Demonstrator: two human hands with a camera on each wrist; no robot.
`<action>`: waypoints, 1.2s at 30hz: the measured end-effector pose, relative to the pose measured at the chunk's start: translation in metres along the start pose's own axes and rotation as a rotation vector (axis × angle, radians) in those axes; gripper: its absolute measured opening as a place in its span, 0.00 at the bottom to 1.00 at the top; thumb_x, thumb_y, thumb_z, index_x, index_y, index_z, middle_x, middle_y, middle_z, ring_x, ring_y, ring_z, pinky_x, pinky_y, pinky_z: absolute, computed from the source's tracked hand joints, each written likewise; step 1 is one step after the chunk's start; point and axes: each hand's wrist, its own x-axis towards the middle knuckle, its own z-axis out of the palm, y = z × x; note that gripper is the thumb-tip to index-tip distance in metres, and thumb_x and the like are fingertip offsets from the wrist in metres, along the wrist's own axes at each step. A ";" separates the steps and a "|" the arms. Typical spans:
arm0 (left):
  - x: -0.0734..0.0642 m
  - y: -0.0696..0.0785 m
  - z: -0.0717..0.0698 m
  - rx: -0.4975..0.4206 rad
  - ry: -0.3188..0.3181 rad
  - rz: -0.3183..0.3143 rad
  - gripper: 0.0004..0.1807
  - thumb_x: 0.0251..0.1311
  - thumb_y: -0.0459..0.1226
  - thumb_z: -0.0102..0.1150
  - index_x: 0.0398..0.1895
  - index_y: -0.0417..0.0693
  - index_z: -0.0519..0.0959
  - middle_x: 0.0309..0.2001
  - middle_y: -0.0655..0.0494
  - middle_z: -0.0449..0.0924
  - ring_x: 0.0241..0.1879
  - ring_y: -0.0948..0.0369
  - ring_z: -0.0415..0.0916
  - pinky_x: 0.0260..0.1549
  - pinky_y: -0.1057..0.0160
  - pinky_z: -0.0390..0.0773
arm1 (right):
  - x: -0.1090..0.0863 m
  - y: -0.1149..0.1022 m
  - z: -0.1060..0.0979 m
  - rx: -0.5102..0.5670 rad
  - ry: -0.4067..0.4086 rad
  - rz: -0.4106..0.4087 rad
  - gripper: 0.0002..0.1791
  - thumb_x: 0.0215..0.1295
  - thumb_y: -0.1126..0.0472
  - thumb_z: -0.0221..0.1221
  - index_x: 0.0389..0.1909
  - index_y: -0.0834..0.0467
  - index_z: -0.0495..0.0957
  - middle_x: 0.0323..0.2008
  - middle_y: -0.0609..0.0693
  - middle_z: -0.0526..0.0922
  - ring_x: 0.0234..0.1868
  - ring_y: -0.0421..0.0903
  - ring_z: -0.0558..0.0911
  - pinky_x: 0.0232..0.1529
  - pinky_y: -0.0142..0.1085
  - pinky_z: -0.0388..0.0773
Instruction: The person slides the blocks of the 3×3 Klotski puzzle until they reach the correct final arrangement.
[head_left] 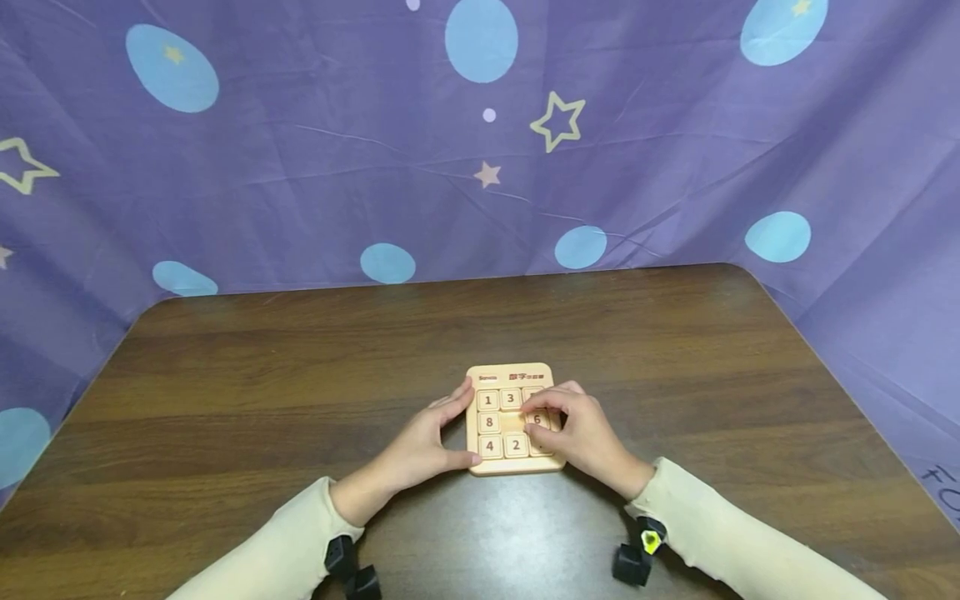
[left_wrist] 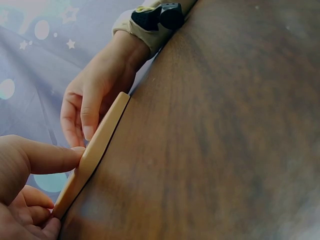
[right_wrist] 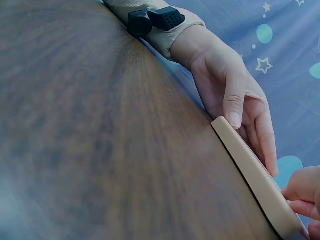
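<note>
A number slide puzzle point(head_left: 517, 467) lies flat on the table, a light wooden-looking board with square numbered tiles. My left hand point(head_left: 417, 447) holds its left side, thumb at the lower corner and fingers along the upper edge. Over the right column, my right hand point(head_left: 588, 429) has thumb and index finger bent around the 6 tile point(head_left: 537, 420), beside the vacant middle slot point(head_left: 513, 422). The 1, 3, 8, 4 and 2 tiles show plainly; the right hand partly covers the right column's other tiles. In the left wrist view, the left thumb meets the board's edge point(left_wrist: 92, 152).
The dark wood-grain table point(head_left: 300, 358) extends around the puzzle. Behind it hangs a purple cloth point(head_left: 337, 167) with blue spots and stars. Small black devices sit on the left wrist point(head_left: 341, 557) and the right wrist point(head_left: 633, 564), just above the tabletop.
</note>
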 end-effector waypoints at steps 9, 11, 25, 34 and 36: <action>0.000 0.000 0.000 -0.004 0.000 -0.002 0.47 0.39 0.32 0.73 0.67 0.34 0.61 0.72 0.53 0.51 0.71 0.51 0.47 0.68 0.47 0.47 | -0.005 0.002 -0.002 0.046 0.001 -0.001 0.13 0.45 0.66 0.69 0.36 0.53 0.85 0.37 0.43 0.83 0.41 0.41 0.75 0.44 0.34 0.71; 0.000 0.000 0.001 -0.002 0.000 -0.001 0.47 0.39 0.32 0.73 0.67 0.34 0.61 0.72 0.53 0.51 0.72 0.51 0.47 0.68 0.47 0.46 | -0.008 0.002 -0.002 0.062 -0.007 0.003 0.14 0.46 0.65 0.69 0.36 0.52 0.85 0.39 0.43 0.83 0.43 0.41 0.75 0.46 0.35 0.71; 0.000 0.000 0.000 0.010 0.007 0.010 0.47 0.39 0.31 0.73 0.67 0.34 0.61 0.72 0.52 0.52 0.71 0.50 0.48 0.68 0.48 0.48 | -0.012 -0.002 -0.004 0.110 -0.093 0.046 0.17 0.44 0.62 0.72 0.38 0.50 0.84 0.41 0.42 0.80 0.44 0.41 0.73 0.47 0.35 0.70; 0.000 0.000 0.001 0.001 0.003 0.011 0.47 0.39 0.32 0.73 0.66 0.33 0.61 0.72 0.52 0.52 0.71 0.50 0.48 0.68 0.47 0.47 | -0.013 -0.003 -0.003 0.108 -0.136 0.030 0.19 0.41 0.63 0.72 0.38 0.49 0.84 0.39 0.38 0.79 0.43 0.40 0.70 0.46 0.34 0.69; 0.000 0.001 0.000 0.001 0.004 0.010 0.47 0.39 0.31 0.73 0.66 0.33 0.61 0.72 0.51 0.52 0.71 0.50 0.48 0.68 0.48 0.47 | -0.012 -0.003 -0.003 0.105 -0.135 0.025 0.19 0.41 0.64 0.72 0.38 0.49 0.84 0.39 0.39 0.79 0.42 0.40 0.70 0.44 0.33 0.69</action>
